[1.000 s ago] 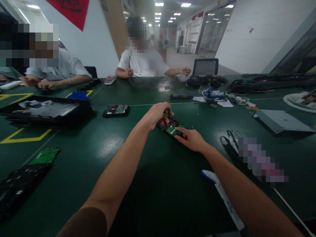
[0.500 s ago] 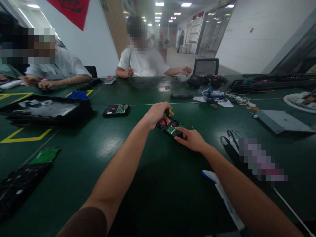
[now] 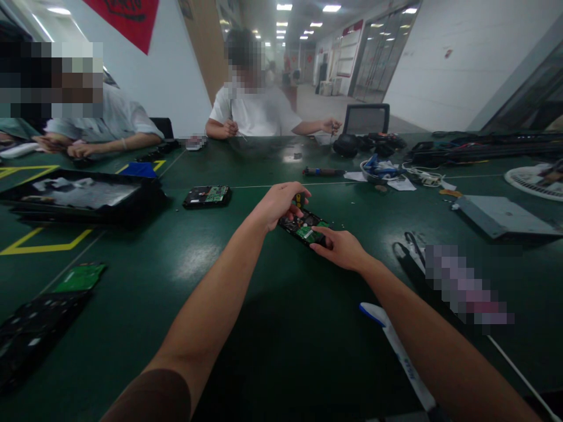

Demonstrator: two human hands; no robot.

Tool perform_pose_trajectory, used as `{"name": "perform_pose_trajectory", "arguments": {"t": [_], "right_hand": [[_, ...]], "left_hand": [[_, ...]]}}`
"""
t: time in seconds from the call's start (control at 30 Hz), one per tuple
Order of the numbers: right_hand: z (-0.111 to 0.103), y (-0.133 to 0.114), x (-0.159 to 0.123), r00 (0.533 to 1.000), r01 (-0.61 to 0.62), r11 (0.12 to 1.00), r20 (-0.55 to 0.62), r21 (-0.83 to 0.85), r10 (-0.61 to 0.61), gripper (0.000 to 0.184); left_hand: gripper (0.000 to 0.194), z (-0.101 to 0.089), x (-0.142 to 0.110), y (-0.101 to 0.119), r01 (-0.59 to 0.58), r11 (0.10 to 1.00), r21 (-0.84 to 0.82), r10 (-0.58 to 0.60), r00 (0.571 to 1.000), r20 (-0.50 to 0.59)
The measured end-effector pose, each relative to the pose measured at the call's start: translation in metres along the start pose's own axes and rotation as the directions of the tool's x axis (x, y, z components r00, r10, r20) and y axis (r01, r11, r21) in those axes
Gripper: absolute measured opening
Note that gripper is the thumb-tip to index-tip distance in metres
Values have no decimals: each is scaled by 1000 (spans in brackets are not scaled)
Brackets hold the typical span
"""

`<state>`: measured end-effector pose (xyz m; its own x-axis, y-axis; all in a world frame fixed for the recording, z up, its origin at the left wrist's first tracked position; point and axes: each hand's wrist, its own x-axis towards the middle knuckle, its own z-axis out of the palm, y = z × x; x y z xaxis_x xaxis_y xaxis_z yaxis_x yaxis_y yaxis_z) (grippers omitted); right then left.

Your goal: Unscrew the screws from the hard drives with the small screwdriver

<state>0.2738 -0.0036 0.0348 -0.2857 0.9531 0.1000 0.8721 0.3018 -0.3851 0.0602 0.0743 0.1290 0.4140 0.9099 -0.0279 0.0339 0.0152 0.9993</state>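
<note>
A hard drive (image 3: pixel 303 227) with a black housing and a green circuit board lies tilted on the table in front of me. My left hand (image 3: pixel 282 205) is over its far end, fingers curled around the yellow-and-black handle of a screwdriver (image 3: pixel 299 200). The handle stands roughly upright, and the screwdriver's tip is hidden. My right hand (image 3: pixel 341 248) grips the drive's near right end, with a finger lying over the board and the thumb along the near edge. Tiny bits, perhaps screws, lie just beyond the drive.
Another hard drive (image 3: pixel 207 196) sits to the left, near a black tray (image 3: pixel 88 196). A black casing with a green board (image 3: pixel 81 278) lies near left. At right are a metal box (image 3: pixel 505 215), a lanyard badge and a white-and-blue strip (image 3: pixel 402 351). Two people work across the table.
The screwdriver handle has turned slightly, showing more yellow, and the left fingers have shifted a little. My right hand and the drive stay in place.
</note>
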Motion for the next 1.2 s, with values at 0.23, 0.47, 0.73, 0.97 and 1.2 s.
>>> {"name": "perform_pose_trajectory", "arguments": {"t": [0.23,0.47,0.73,0.97,1.2], "right_hand": [[1,1,0,1000,-8,1000,0,-11,8,59],[1,0,0,1000,-2,1000,1,-16,2,57],[2,0,1,1000,-7,999,-20,-37,6,50],[4,3,1,999,-8,999,-36,-32,7,47],[4,3,1,999,-5,999,-34,-34,4,48]], "left_hand": [[21,1,-1,1,78,992,-95,-78,997,-1],[24,0,0,1,11,1000,-9,-11,1000,-27],[22,3,-1,1,54,997,-49,-53,998,14],[26,1,-1,0,23,999,-36,-22,1000,16],[25,2,0,0,101,990,-100,-100,995,22]]}}
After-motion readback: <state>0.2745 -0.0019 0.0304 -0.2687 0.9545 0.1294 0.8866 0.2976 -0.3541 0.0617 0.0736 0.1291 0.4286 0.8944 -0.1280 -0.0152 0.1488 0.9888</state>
